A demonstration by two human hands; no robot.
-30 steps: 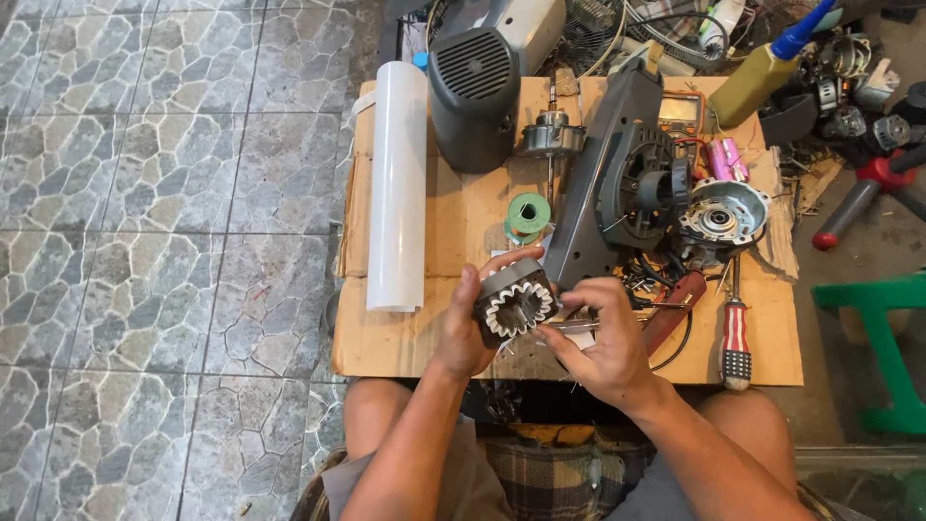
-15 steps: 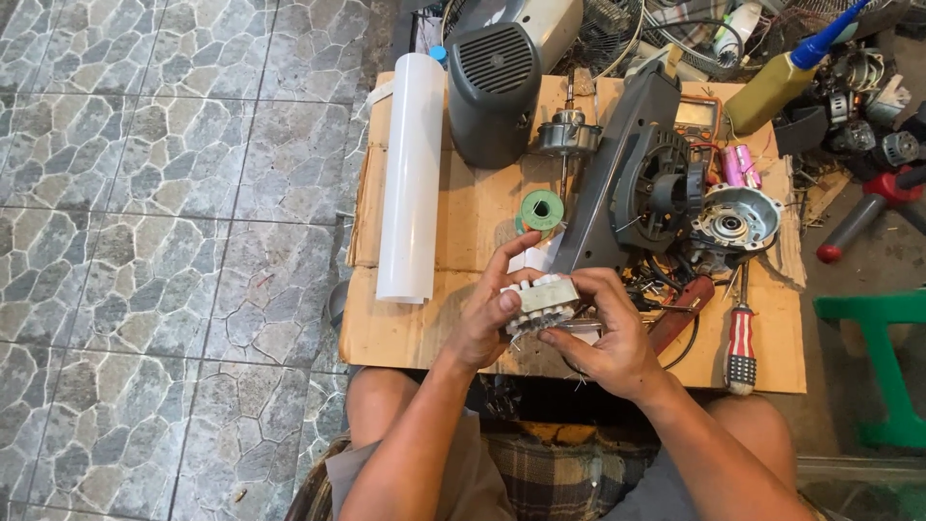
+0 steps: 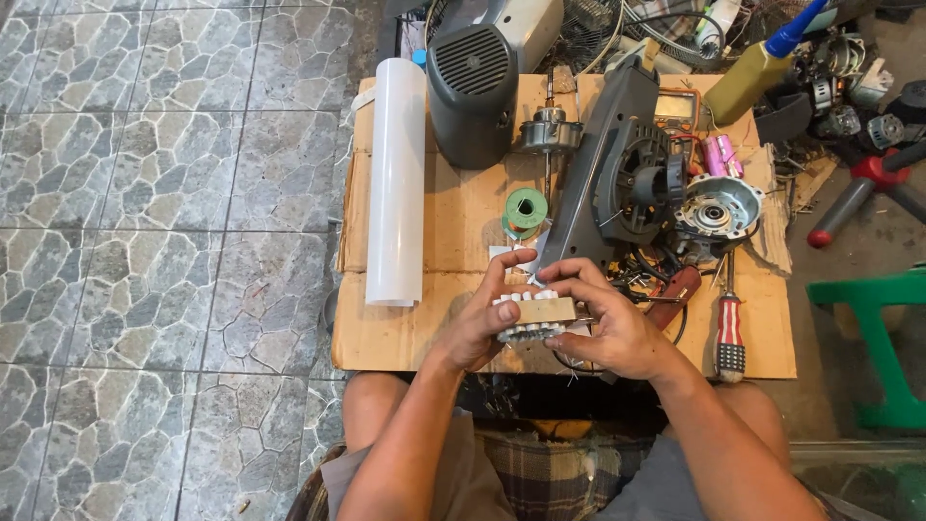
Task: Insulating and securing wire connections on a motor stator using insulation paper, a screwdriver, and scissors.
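over the cardboard-topped table (image 3: 434, 338), left hand (image 3: 477, 323) and right hand (image 3: 612, 328) clasped around the motor stator (image 3: 537, 314); now turned edge-on, winding face no longer upward, beside the white tube (image 3: 395, 183).

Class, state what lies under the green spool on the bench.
The green spool sits on the cardboard sheet covering the bench, with white paper scraps beside it. Whatever is beneath the cardboard is hidden.
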